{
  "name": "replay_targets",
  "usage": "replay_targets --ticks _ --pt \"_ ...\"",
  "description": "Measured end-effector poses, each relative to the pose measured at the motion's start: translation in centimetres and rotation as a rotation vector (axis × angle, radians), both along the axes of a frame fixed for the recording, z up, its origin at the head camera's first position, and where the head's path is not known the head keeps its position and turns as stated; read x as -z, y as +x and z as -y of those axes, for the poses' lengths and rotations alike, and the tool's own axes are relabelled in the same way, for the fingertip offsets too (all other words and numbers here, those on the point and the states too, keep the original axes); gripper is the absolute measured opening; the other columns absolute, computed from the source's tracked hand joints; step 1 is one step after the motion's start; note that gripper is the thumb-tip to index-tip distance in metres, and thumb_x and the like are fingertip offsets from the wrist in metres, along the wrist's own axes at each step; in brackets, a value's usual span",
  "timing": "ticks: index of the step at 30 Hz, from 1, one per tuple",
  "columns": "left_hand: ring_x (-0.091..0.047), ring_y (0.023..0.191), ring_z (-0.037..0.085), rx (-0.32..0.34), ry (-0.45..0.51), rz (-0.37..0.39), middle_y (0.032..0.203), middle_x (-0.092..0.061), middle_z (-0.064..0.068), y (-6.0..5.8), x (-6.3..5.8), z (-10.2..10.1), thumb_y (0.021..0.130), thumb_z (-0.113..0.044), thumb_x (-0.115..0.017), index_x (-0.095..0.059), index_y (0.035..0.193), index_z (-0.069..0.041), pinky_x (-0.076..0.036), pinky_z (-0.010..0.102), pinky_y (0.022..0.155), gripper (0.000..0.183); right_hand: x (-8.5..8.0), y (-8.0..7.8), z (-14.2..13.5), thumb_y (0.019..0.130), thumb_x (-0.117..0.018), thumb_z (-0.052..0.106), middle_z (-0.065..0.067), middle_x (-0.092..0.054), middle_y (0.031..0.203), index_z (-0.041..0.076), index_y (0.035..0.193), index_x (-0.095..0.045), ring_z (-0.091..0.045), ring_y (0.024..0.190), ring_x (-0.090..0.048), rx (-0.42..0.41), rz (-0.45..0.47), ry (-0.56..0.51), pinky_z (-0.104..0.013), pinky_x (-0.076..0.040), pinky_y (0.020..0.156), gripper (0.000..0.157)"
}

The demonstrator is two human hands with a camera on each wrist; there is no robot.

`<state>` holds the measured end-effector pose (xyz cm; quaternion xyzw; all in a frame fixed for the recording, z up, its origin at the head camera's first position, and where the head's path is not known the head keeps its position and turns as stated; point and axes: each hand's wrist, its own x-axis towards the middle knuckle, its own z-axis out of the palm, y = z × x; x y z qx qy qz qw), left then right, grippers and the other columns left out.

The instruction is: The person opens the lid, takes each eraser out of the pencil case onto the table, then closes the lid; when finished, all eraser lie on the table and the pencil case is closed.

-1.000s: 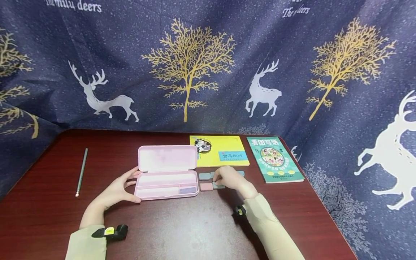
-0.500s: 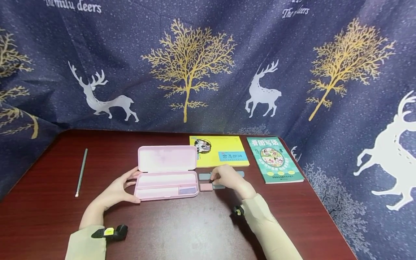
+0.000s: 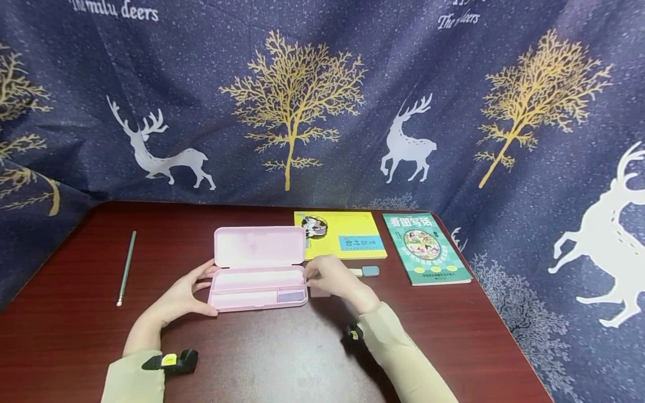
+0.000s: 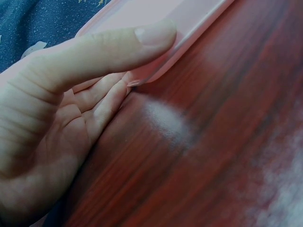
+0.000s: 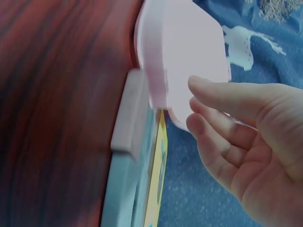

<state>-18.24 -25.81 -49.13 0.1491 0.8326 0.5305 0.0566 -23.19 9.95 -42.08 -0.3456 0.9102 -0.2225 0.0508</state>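
Observation:
A pink pencil case (image 3: 258,302) lies with its lid raised, a lavender block (image 3: 291,296) in its small front compartment. My left hand (image 3: 176,296) grips its left end, thumb at the front corner and fingers towards the hinge; in the left wrist view the thumb overlaps the rim. My right hand (image 3: 332,278) is at the case's right end. In the right wrist view its fingers (image 5: 220,135) are loosely bent, thumb apart from them, nothing visible between. Below that hand are a small pink block (image 5: 129,113) and a blue-grey block (image 5: 116,189).
A blue-grey and white stick-like item (image 3: 370,271) lies right of my right hand. Behind stand a yellow book (image 3: 347,224) and a green book (image 3: 428,257), both lying flat. A green pencil (image 3: 127,266) is at the left. A patterned dark blue cloth (image 3: 322,112) hangs behind the table.
My right hand has moved left from over the small blocks to the case's right end, uncovering the white part of the stick-like item. The left hand and case have stayed put.

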Motion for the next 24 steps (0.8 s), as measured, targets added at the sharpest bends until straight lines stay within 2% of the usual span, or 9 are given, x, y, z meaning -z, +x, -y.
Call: replay_targets --ticks 7,15,24 --pt "-0.044 0.106 -0.018 -0.007 -0.008 0.003 0.144 -0.042 0.03 0.1 0.0 0.0 0.062 -0.013 -0.091 -0.02 0.152 0.006 -0.047 0.012 0.092 0.116 0.6 0.7 1.7 0.088 -0.073 0.016 -0.002 -0.073 0.092 0.009 0.095 -0.075 -0.013 0.085 -0.067 -0.059 0.002 0.076 -0.021 -0.054 0.076 0.01" --pt "-0.044 0.107 -0.019 -0.003 -0.001 -0.001 0.144 -0.042 0.031 0.2 0.0 0.0 0.063 -0.012 -0.091 -0.019 0.152 0.006 -0.047 0.012 0.092 0.116 1.0 1.3 2.8 0.085 -0.075 0.012 -0.002 -0.076 0.095 0.008 0.099 -0.077 -0.014 0.089 -0.07 -0.104 -0.007 0.107 -0.021 -0.054 0.079 0.014" --pt "-0.045 0.108 -0.017 0.011 0.021 -0.022 0.142 -0.043 0.031 0.0 -0.2 -0.1 0.063 -0.01 -0.091 -0.021 0.151 0.007 -0.045 0.009 0.092 0.114 0.8 1.8 3.1 0.088 -0.072 0.013 -0.002 -0.076 0.101 0.009 0.103 -0.078 -0.015 0.096 -0.07 -0.12 -0.031 0.146 -0.022 -0.055 0.082 0.016"
